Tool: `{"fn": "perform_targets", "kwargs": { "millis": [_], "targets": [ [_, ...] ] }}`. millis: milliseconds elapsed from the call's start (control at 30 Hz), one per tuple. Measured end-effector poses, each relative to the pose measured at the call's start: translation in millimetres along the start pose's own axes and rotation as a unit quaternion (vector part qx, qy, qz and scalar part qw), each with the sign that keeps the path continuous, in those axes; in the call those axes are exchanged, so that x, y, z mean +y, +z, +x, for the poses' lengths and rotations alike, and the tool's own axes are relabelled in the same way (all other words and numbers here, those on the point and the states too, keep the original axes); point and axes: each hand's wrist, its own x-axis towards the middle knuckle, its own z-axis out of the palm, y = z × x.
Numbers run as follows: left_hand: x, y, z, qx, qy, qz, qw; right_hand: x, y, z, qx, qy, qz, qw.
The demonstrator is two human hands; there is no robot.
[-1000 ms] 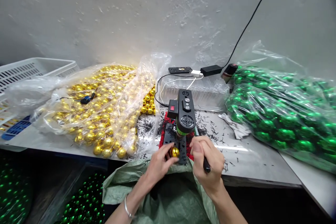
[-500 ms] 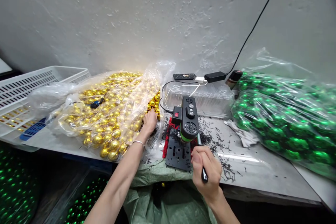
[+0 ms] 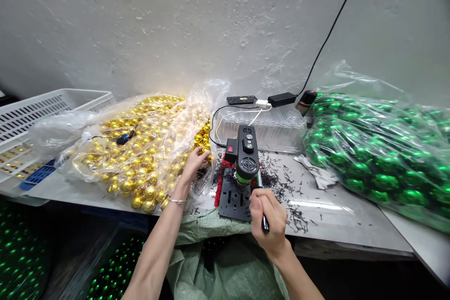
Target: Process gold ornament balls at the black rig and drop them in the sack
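Note:
My left hand [image 3: 197, 161] is at the mouth of the plastic bag of gold balls [image 3: 140, 150], its fingers curled at the balls; whether it grips one I cannot make out. My right hand [image 3: 269, 218] is wrapped round a black-handled tool [image 3: 265, 226], whose pale shaft runs up beside the black device [image 3: 247, 152]. That device stands over a dark slotted plate [image 3: 235, 201] on a red mat [image 3: 218, 186]. Small black scraps [image 3: 274, 178] lie thickly around it.
A clear plastic box [image 3: 281, 129] stands behind the device, with cables and a black adapter [image 3: 282, 99] on top. To the right are a white glove [image 3: 318, 172] and a bag of green balls [image 3: 372, 150]. A white crate [image 3: 52, 108] is at left; green sacking [image 3: 225, 267] hangs in front.
My left hand has drawn slightly back from deeper among the gold balls, and its fingers show more. My right hand keeps its hold on the tool. The whole view has shifted a little.

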Motion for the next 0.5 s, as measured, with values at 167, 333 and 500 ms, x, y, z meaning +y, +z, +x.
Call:
{"fn": "perform_targets", "kwargs": {
  "millis": [167,333,500],
  "targets": [
    [1,-8.3,-61,-0.037,-0.112,-0.297,0.948,1,1,-1,0.004,-0.001,-0.003,1.000],
    [-15,14.1,-111,-0.055,-0.163,-0.333,0.927,1,1,-2,0.000,-0.010,-0.012,1.000],
    [-33,43.8,-126,-0.050,-0.130,-0.270,0.953,2,-1,-2,-0.002,-0.012,-0.013,1.000]
  ]
}}
